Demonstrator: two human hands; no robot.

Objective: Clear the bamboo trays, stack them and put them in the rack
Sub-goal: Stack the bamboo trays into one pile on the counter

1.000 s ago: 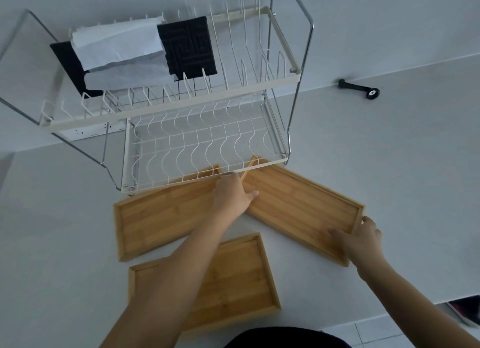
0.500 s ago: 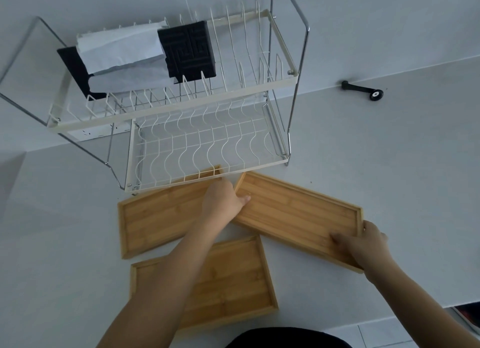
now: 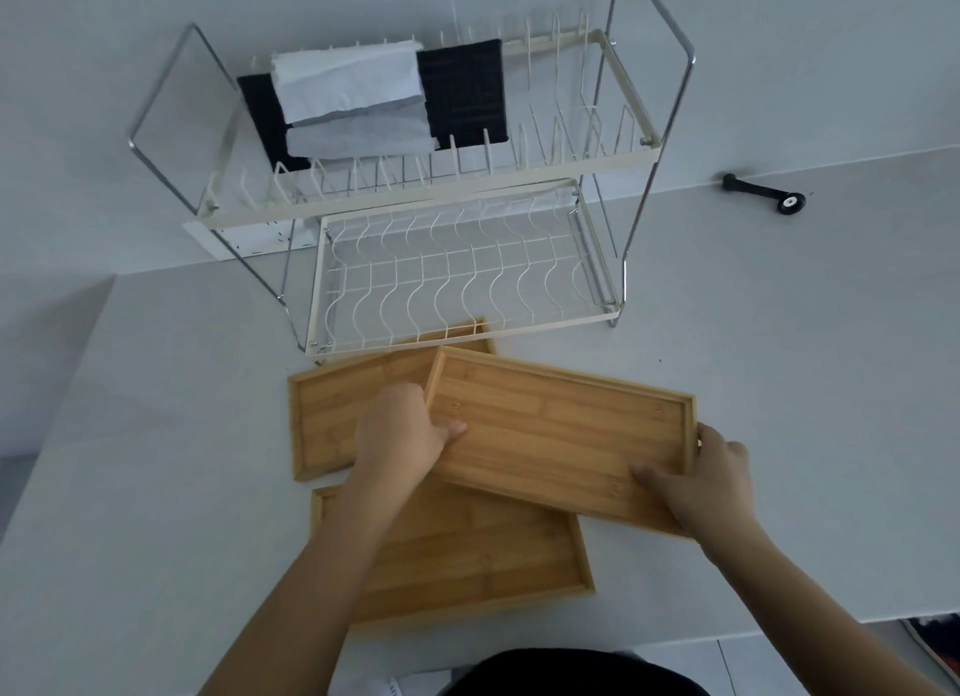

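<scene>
Three empty bamboo trays lie in front of the white two-tier wire rack (image 3: 457,284). Both hands hold the long right tray (image 3: 561,430) lifted off the counter. My left hand (image 3: 405,430) grips its left end, thumb inside. My right hand (image 3: 701,482) grips its near right corner. This tray overlaps the right end of the far left tray (image 3: 332,409), which lies flat, and the far edge of the near tray (image 3: 467,555). My left forearm crosses the near tray.
The rack's upper tier holds black mats (image 3: 462,92) and folded white cloths (image 3: 348,87); its lower tier holds nothing. A small black tool (image 3: 763,193) lies on the grey counter at the back right. The counter's front edge runs near my body.
The right tray has been lifted and carried left and toward me, now overlapping the other two. Both hands kept their grip on it.
</scene>
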